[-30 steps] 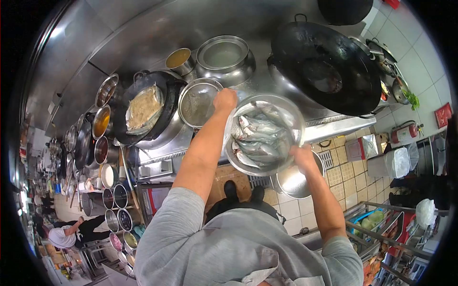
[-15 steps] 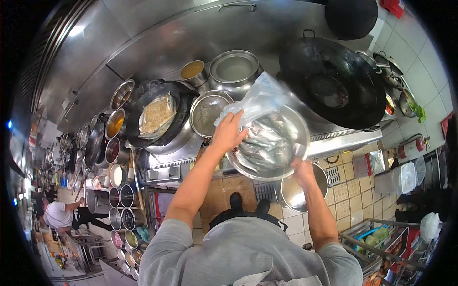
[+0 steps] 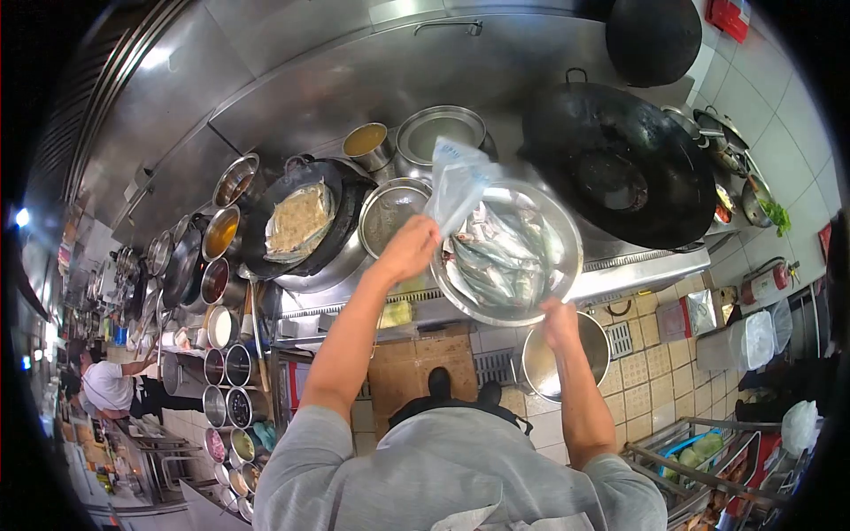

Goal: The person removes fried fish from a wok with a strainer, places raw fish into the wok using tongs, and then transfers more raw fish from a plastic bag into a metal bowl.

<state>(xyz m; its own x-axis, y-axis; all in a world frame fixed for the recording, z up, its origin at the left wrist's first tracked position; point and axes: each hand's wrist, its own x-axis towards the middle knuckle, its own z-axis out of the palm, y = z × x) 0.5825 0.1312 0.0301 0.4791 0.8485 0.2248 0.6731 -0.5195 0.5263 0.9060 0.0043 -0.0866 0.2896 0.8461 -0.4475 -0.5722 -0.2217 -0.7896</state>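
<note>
A clear plastic bag (image 3: 456, 181) hangs crumpled from my left hand (image 3: 411, 249), whose fingers are closed on it, just left of a metal bowl. Silvery fish (image 3: 502, 255) lie piled inside that metal bowl (image 3: 574, 239). The near right rim of the bowl is gripped by my right hand (image 3: 559, 323). Behind my left hand, a round strainer (image 3: 390, 212) is partly covered by the hand and bag.
A large black wok (image 3: 611, 168) stands on the right. At left, a smaller wok (image 3: 257, 239) holds a browned flat food (image 3: 299, 219). A steel pot (image 3: 589, 345) is below the bowl. A co-worker (image 3: 108, 386) is at far left.
My left hand has drawn the bag left and off the fish, so more of them shows. The bowl has shifted slightly right.
</note>
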